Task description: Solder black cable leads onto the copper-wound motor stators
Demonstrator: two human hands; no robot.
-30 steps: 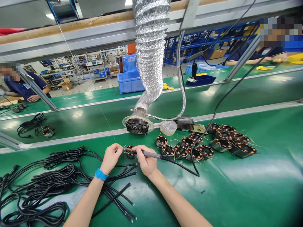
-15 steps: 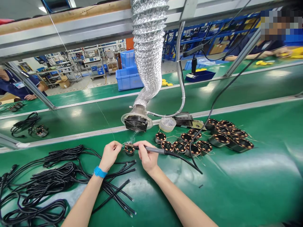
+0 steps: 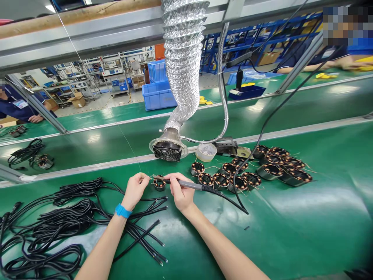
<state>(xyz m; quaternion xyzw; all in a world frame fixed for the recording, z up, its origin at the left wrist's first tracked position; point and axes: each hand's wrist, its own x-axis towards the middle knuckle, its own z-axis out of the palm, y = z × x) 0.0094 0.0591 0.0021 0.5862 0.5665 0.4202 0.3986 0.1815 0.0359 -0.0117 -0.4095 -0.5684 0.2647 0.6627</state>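
Observation:
My right hand [image 3: 182, 191] is closed around the grey handle of a soldering iron [image 3: 189, 184]. The iron's tip points left, over a small copper-wound motor stator [image 3: 159, 184] on the green bench. My left hand [image 3: 136, 188] pinches a thin solder wire [image 3: 127, 140] that comes down from above. Its fingertips are close to the stator's lead ends and the iron tip. Whether the solder touches the tip is too small to tell. A blue band [image 3: 122, 210] circles my left wrist.
Black power cables [image 3: 67, 217] lie coiled at left, stripped ends beside my forearm. Several stators [image 3: 237, 182] stand at right. A fume extractor [image 3: 167, 151] hangs above the work, near a round white container [image 3: 206, 151]. Co-workers' hands [image 3: 36, 118] show across the line.
Smoke that rose above the stator is no longer visible. My hands have hardly moved. On the far belt, the cable and stator have shifted slightly left.

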